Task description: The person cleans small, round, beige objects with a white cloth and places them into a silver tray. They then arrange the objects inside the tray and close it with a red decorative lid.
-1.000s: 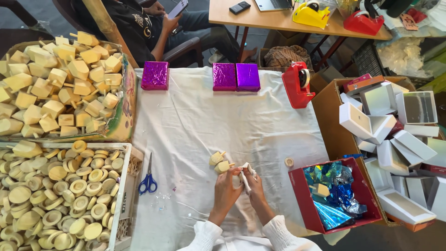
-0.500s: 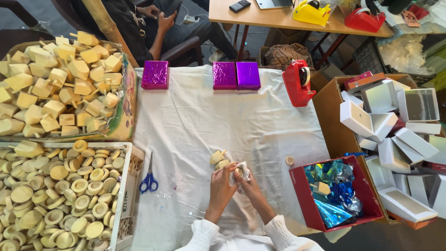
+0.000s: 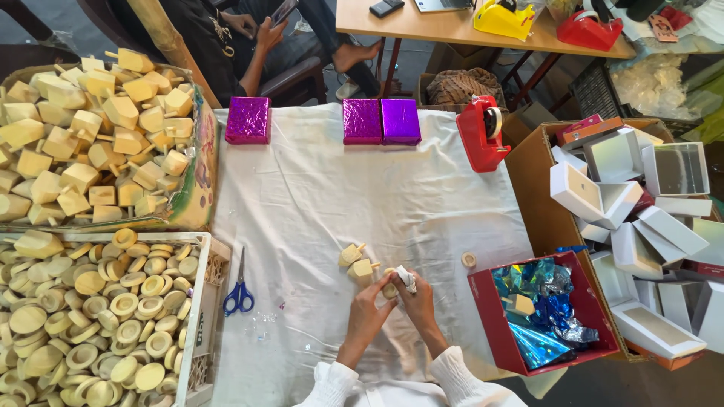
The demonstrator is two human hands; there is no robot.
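Hands met low on the cloth (image 3: 317, 196): the left hand (image 3: 369, 309) pinched a small round wooden piece (image 3: 390, 289), the right hand (image 3: 417, 301) pinched a crumpled white scrap (image 3: 406, 277) against it, seemingly mid-wrap; finishing would call for a steady hold and neat folding. Two wooden tops (image 3: 357, 261) lay just beyond the fingers. Scissors (image 3: 240, 292) lay left, a red box of blue foil (image 3: 539, 310) right. Farther off stood three purple boxes (image 3: 362, 120) and a red tape dispenser (image 3: 481, 132); crates of wooden parts (image 3: 98, 316) flanked the left.
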